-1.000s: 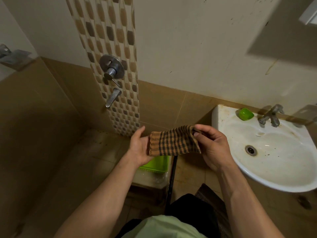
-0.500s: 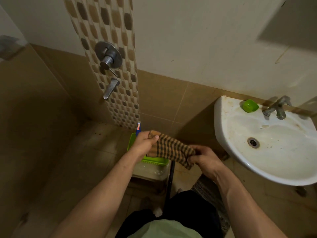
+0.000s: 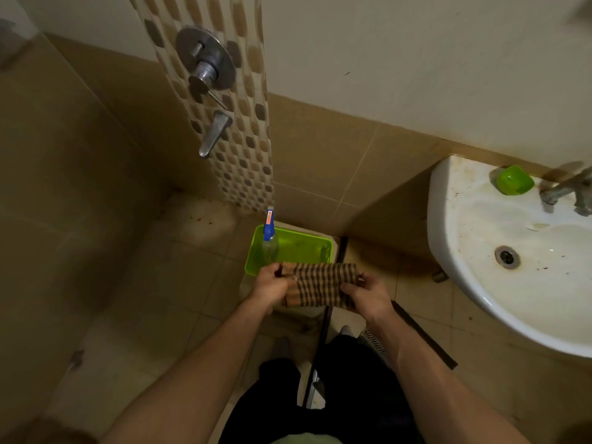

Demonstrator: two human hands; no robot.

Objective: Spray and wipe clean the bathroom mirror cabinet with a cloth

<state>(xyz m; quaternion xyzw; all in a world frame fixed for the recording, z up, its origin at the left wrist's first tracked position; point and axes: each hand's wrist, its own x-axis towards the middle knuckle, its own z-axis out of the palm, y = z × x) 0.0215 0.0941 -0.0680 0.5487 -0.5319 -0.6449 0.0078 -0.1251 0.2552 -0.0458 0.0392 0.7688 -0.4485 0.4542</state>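
Tan tiles cover the bathroom floor and lower wall, with a strip of mosaic tile carrying the shower valve (image 3: 205,59) above. Down at the foot of that strip a green tray (image 3: 307,248) sits on a low pale stand. A spray bottle (image 3: 269,240) with a blue head stands upright in the tray's far left corner, probably kept there so the cleaning kit stays together within reach.

Over the tray's near edge, both hands hold the checked cloth (image 3: 320,285) pulled flat between them. The left hand (image 3: 272,283) pinches the cloth's left end with thumb and curled fingers. The right hand (image 3: 368,293) grips the right end, its fingers folded round the fabric. Held taut at both ends like this, the cloth looks to be in the middle of being folded or squared into a pad for wiping, though it could equally be on its way into the tray.

To the right the sink (image 3: 448,251) juts from the wall, with a green soap dish (image 3: 514,180) on its back rim just beside the tap (image 3: 567,187).

No mirror cabinet shows, so spraying and wiping cannot go on from this stance. The bottle is untouched, and one hand would have to let go of the cloth to lift it.
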